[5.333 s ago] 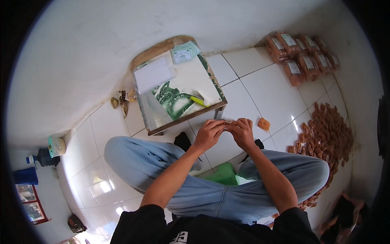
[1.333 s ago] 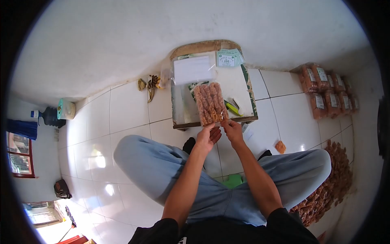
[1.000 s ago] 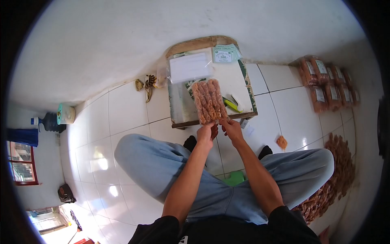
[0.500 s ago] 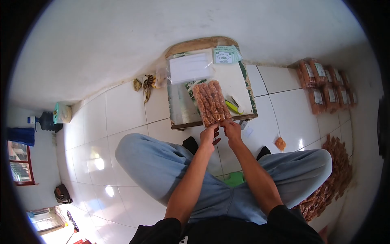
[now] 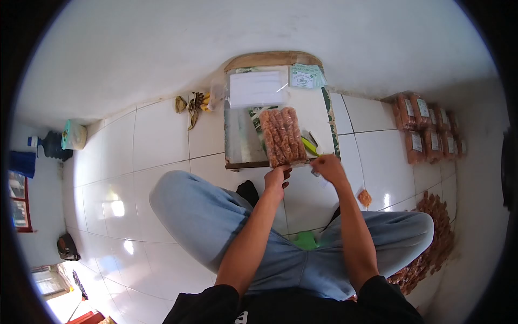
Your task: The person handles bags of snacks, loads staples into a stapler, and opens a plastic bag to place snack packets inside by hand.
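On the low table (image 5: 251,151) lies a clear bag of reddish-brown snack sticks (image 5: 281,135). My left hand (image 5: 276,179) pinches the bag's near end at the table's front edge. Just right of the bag, my right hand (image 5: 328,166) is apart from it, fingers bent together over the table's edge; a small pale item shows at its fingertips, too small to make out. Behind that hand are a yellow-green tool (image 5: 309,146) and green printed labels (image 5: 305,76). A stack of white sheets in plastic (image 5: 256,89) lies at the back left of the table.
Packed bags (image 5: 426,121) are stacked by the wall at right. Loose brown pieces (image 5: 431,232) are heaped on the floor at right, near a small orange-brown piece (image 5: 365,197). Bananas (image 5: 204,101) lie left of the table. A green object (image 5: 306,241) sits between my legs.
My right hand has left the bag's near end and moved right. My left hand stays on the bag. The whole view has shifted slightly.
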A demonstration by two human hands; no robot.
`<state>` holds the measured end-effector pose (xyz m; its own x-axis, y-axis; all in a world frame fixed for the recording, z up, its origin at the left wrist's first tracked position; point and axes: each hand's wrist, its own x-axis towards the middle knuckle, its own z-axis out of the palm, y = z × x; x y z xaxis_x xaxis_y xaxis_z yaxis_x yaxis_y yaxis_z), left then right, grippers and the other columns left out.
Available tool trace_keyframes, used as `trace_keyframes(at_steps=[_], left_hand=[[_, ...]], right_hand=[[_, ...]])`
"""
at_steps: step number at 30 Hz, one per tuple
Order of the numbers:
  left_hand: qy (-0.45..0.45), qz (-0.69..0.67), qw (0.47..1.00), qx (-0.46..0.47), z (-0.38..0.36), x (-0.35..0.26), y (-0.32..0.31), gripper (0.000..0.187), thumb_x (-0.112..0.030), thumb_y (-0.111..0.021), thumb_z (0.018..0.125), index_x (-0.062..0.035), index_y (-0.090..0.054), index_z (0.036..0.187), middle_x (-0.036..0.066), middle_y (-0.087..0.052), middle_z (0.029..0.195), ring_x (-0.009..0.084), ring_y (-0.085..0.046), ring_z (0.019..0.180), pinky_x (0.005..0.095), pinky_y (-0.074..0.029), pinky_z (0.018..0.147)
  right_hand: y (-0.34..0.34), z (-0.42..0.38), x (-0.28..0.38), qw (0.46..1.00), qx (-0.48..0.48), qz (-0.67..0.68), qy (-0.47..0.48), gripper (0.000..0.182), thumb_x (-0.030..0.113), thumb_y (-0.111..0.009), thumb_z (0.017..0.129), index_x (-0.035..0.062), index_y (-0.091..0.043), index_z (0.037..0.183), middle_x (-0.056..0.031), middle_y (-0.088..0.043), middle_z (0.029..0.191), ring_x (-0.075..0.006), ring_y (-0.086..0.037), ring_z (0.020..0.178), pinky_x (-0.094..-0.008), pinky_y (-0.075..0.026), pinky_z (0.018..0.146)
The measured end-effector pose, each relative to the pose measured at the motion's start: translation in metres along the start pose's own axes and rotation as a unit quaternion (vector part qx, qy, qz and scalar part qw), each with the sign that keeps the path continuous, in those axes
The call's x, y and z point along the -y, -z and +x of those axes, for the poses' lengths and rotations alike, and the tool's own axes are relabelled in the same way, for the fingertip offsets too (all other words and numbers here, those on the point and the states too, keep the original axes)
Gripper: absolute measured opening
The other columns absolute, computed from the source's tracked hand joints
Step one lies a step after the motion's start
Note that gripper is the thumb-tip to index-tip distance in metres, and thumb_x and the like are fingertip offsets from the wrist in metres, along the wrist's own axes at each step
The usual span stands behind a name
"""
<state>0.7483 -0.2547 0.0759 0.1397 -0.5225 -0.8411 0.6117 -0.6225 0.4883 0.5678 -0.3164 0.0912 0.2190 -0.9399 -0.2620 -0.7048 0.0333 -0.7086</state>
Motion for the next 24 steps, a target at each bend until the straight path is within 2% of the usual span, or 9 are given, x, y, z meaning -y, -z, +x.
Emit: trace_keyframes(at_steps=[1, 4, 6, 9, 16, 18, 19, 21, 24], left_hand=[[0.001, -0.005, 1.000, 0.000, 0.002, 0.001, 0.000, 0.010, -0.019, -0.067, 0.079, -0.0130, -0.063, 0.086, -0.001, -0.066, 0.084, 0.0101, -0.056, 0.076, 0.0311, -0.039, 0.067], [0.003, 0.000, 1.000, 0.012, 0.007, 0.003, 0.002, 0.008, -0.018, -0.067, 0.078, -0.0133, -0.063, 0.084, -0.002, -0.066, 0.082, 0.0085, -0.055, 0.074, 0.0308, -0.038, 0.067], [0.017, 0.011, 1.000, 0.014, 0.008, 0.002, 0.002, 0.014, -0.018, -0.065, 0.080, -0.0131, -0.063, 0.094, -0.003, -0.066, 0.086, 0.0103, -0.055, 0.079, 0.0323, -0.039, 0.074], [0.021, 0.010, 1.000, 0.018, 0.006, 0.001, 0.002, 0.013, -0.018, -0.064, 0.080, -0.0138, -0.063, 0.093, -0.002, -0.066, 0.087, 0.0102, -0.054, 0.078, 0.0321, -0.039, 0.074], [0.028, -0.021, 0.999, 0.028, 0.003, 0.001, -0.006, 0.015, -0.019, -0.064, 0.080, -0.0135, -0.064, 0.095, -0.001, -0.066, 0.091, 0.0122, -0.055, 0.081, 0.0329, -0.039, 0.075], [0.031, -0.022, 0.999, 0.026, 0.003, 0.003, -0.009, 0.017, -0.019, -0.064, 0.081, -0.0129, -0.064, 0.096, -0.001, -0.066, 0.093, 0.0128, -0.055, 0.085, 0.0333, -0.040, 0.076], [0.035, -0.030, 0.999, 0.026, 0.000, 0.001, -0.011, 0.017, -0.019, -0.064, 0.081, -0.0129, -0.064, 0.096, -0.001, -0.066, 0.093, 0.0128, -0.055, 0.085, 0.0333, -0.040, 0.076], [0.032, -0.022, 0.999, 0.017, -0.005, 0.000, -0.016, 0.019, -0.020, -0.064, 0.081, -0.0121, -0.064, 0.098, -0.001, -0.066, 0.095, 0.0128, -0.055, 0.088, 0.0338, -0.040, 0.077], [0.029, -0.018, 0.999, 0.028, -0.004, 0.001, -0.019, 0.020, -0.020, -0.065, 0.080, -0.0121, -0.064, 0.099, -0.002, -0.066, 0.096, 0.0130, -0.055, 0.089, 0.0345, -0.040, 0.078]], right_hand=[[0.014, 0.001, 0.021, 0.996, -0.052, -0.035, -0.068, 0.020, 0.021, -0.068, 0.079, 0.0074, -0.073, 0.092, -0.0122, -0.069, 0.078, -0.0289, -0.066, 0.076, -0.0380, -0.052, 0.071], [0.022, 0.021, 0.039, 0.989, -0.088, -0.110, -0.037, 0.032, 0.021, -0.067, 0.081, 0.0130, -0.066, 0.112, -0.0109, -0.066, 0.097, -0.0296, -0.062, 0.095, -0.0411, -0.051, 0.079], [0.012, 0.035, 0.037, 0.968, -0.061, -0.223, 0.094, 0.044, 0.019, -0.067, 0.080, 0.0162, -0.057, 0.122, -0.0119, -0.057, 0.110, -0.0301, -0.056, 0.106, -0.0427, -0.050, 0.083], [0.009, 0.045, 0.038, 0.950, 0.016, -0.279, 0.140, 0.047, 0.016, -0.067, 0.078, 0.0163, -0.056, 0.123, -0.0138, -0.053, 0.117, -0.0319, -0.054, 0.110, -0.0450, -0.050, 0.085], [0.019, 0.045, 0.008, 0.946, -0.036, -0.250, 0.205, 0.042, 0.011, -0.061, 0.081, 0.0089, -0.054, 0.123, -0.0190, -0.058, 0.109, -0.0330, -0.058, 0.101, -0.0421, -0.052, 0.080], [0.031, 0.030, 0.006, 0.996, -0.092, 0.010, 0.017, 0.035, 0.012, -0.055, 0.085, 0.0036, -0.054, 0.118, -0.0202, -0.062, 0.104, -0.0292, -0.060, 0.096, -0.0379, -0.051, 0.075], [0.038, 0.023, 0.002, 0.996, -0.086, 0.003, 0.018, 0.035, 0.012, -0.055, 0.085, 0.0036, -0.054, 0.118, -0.0202, -0.062, 0.104, -0.0292, -0.060, 0.096, -0.0379, -0.051, 0.075], [0.051, 0.004, -0.010, 0.870, 0.020, 0.472, -0.141, 0.030, 0.016, -0.053, 0.087, 0.0017, -0.054, 0.113, -0.0183, -0.064, 0.103, -0.0236, -0.059, 0.090, -0.0350, -0.049, 0.069], [0.047, -0.028, -0.010, 0.801, 0.037, 0.575, -0.162, 0.027, 0.019, -0.053, 0.087, 0.0017, -0.054, 0.108, -0.0131, -0.063, 0.099, -0.0196, -0.056, 0.083, -0.0334, -0.046, 0.065]])
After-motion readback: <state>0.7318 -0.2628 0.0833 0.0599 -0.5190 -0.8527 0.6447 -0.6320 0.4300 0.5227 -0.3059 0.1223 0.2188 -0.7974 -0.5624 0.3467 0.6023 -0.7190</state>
